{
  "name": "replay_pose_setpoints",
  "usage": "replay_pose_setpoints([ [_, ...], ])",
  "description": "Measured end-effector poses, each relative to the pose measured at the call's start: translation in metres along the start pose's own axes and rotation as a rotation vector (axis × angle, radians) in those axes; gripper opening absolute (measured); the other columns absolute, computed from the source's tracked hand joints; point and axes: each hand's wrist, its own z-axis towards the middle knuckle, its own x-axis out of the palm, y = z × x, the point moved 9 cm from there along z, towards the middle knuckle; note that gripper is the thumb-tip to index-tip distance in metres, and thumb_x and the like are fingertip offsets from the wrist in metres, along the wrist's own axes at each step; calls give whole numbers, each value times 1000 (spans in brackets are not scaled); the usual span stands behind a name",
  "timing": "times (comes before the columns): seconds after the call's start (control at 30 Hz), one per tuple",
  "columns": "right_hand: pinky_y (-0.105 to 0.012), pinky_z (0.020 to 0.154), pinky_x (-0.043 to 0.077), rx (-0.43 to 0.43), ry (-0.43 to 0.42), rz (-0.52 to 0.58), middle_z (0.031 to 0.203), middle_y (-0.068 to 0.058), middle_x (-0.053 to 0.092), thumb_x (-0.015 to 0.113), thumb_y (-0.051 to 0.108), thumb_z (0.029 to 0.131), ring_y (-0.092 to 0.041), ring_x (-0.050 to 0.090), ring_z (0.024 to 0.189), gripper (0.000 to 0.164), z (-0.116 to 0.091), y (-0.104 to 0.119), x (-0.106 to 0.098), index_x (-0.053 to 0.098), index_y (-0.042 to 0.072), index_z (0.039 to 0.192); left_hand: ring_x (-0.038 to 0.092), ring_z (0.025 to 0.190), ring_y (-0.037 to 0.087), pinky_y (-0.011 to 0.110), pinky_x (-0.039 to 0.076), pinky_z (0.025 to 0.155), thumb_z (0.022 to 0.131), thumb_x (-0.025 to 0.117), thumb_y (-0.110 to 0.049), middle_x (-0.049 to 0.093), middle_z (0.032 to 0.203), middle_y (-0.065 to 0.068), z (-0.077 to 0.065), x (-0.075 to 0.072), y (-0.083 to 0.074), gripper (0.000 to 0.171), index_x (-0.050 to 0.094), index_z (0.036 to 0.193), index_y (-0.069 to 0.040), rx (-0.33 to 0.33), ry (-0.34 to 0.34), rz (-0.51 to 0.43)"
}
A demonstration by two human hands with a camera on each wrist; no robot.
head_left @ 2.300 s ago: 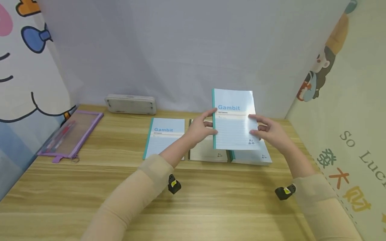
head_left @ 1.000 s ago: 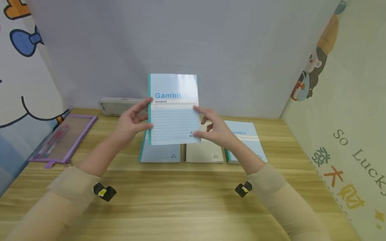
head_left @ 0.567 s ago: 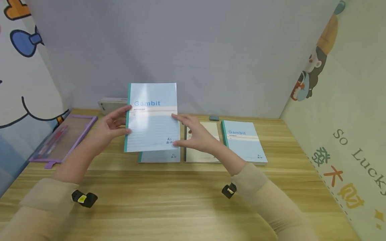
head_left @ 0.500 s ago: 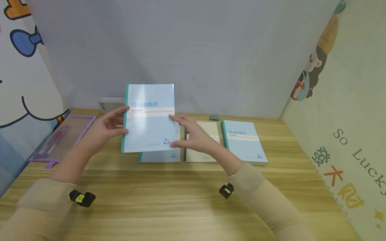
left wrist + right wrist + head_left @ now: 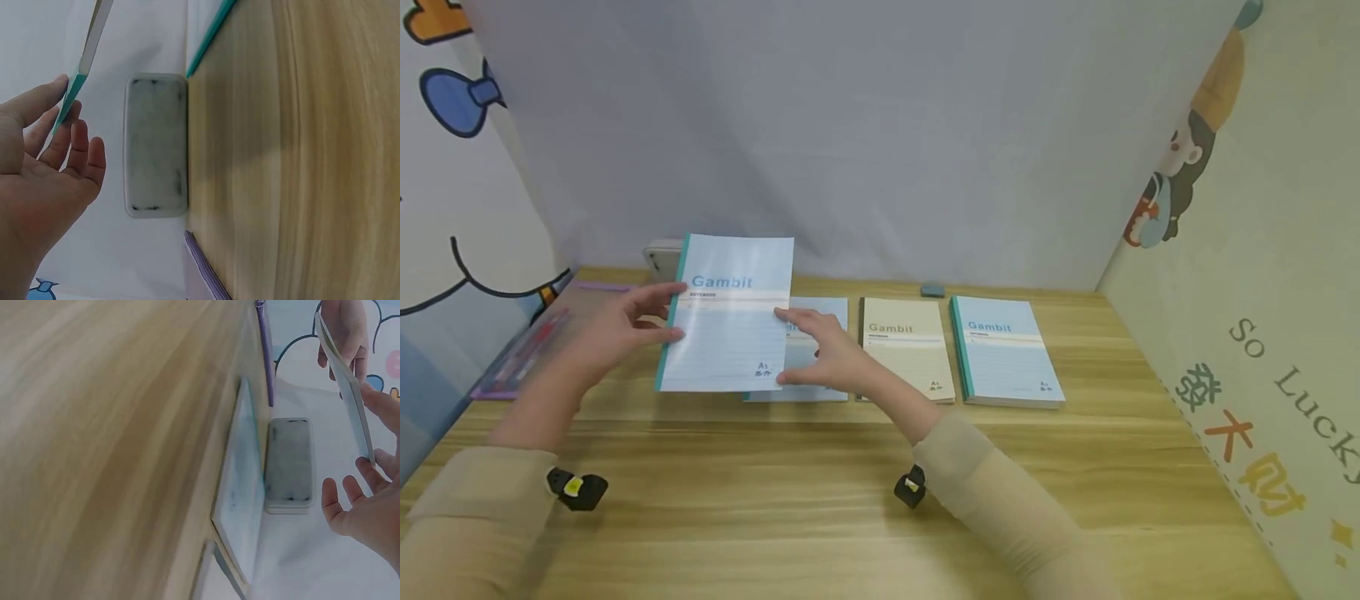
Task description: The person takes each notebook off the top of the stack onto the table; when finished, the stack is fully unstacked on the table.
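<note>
A light-blue Gambit notebook point(image 5: 730, 333) with a green spine is held up above the table's left half. My left hand point(image 5: 617, 329) pinches its spine edge between thumb and fingers. On the opposite edge, my right hand point(image 5: 835, 354) grips it the same way. Both wrist views show the held notebook clear of the table, tilted. Partly behind it in the head view lies another blue notebook point(image 5: 820, 375). Right of that come a cream notebook point(image 5: 906, 342) and a blue notebook point(image 5: 1007, 350) that looks thick, like a stack.
Against the back curtain stands a whitish case point(image 5: 156, 147), mostly hidden in the head view by the held notebook. A mesh zip pouch point(image 5: 531, 354) with purple edging and pens lies at the far left. Behind the cream notebook sits a small grey-blue block point(image 5: 932, 291).
Both hands have carried the held notebook from above the right-hand stack leftward past the cream notebook, and lately lower. The blue notebook at the right is now uncovered.
</note>
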Motion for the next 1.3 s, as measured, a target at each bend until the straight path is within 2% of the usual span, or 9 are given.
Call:
replay_pose_setpoints([
  [0.13, -36, 101, 41, 12, 17, 8, 151, 0, 33, 76, 37, 79, -21, 37, 131, 85, 10, -6, 16, 30, 22, 149, 46, 106, 26, 29, 45, 80, 87, 67, -35, 43, 125, 15, 0, 1, 13, 74, 31, 148, -14, -22, 17, 113],
  [0.27, -42, 108, 33, 28, 32, 38, 151, 1, 34, 75, 37, 80, -22, 43, 127, 84, 20, -12, 31, 30, 22, 149, 44, 109, 36, 46, 42, 85, 85, 70, -36, 43, 124, 23, 2, 3, 25, 79, 30, 147, -8, -21, 26, 180],
  [0.43, -39, 108, 34, 26, 68, 58, 151, -2, 34, 75, 34, 81, -25, 42, 130, 82, 32, -14, 50, 31, 20, 149, 43, 110, 42, 55, 42, 84, 84, 70, -39, 42, 126, 28, 2, 1, 41, 82, 30, 147, -6, -31, 35, 256],
  [0.53, -38, 112, 28, 29, 96, 40, 151, -3, 34, 75, 34, 81, -23, 40, 132, 82, 39, -14, 61, 30, 19, 149, 42, 113, 45, 58, 43, 84, 83, 70, -45, 40, 128, 30, 3, 0, 53, 86, 28, 147, -6, -56, 52, 295],
  [0.67, -37, 116, 17, 34, 132, -47, 151, -2, 34, 74, 37, 81, -20, 32, 138, 83, 47, -13, 74, 30, 17, 149, 39, 116, 48, 62, 40, 87, 81, 71, -46, 37, 134, 34, 5, 1, 65, 90, 28, 147, -3, -77, 73, 313],
  [0.83, -38, 115, 21, 52, 134, -160, 150, -1, 36, 73, 44, 79, -22, 28, 139, 84, 58, -11, 84, 32, 19, 148, 39, 116, 51, 64, 38, 89, 79, 74, -45, 32, 137, 37, 8, 0, 75, 92, 29, 145, 0, -85, 77, 330],
  [1.03, -37, 98, 40, 107, 117, -222, 149, 4, 38, 72, 53, 76, -22, 35, 128, 86, 68, -13, 91, 34, 24, 147, 29, 122, 59, 71, 27, 96, 78, 73, -49, 26, 139, 42, 12, -2, 86, 94, 29, 144, 2, -103, 104, 415],
  [1.13, -37, 96, 41, 141, 125, -250, 148, 5, 39, 72, 54, 76, -22, 36, 126, 86, 71, -17, 95, 35, 24, 147, 28, 122, 59, 71, 26, 97, 78, 72, -50, 26, 138, 42, 13, -1, 91, 92, 31, 142, 3, -109, 116, 443],
  [1.3, -41, 103, 36, 184, 149, -285, 148, 6, 39, 72, 55, 76, -24, 33, 130, 85, 71, -22, 100, 35, 26, 147, 28, 123, 57, 69, 24, 99, 78, 72, -51, 27, 139, 40, 13, 2, 97, 91, 34, 140, 5, -123, 122, 454],
])
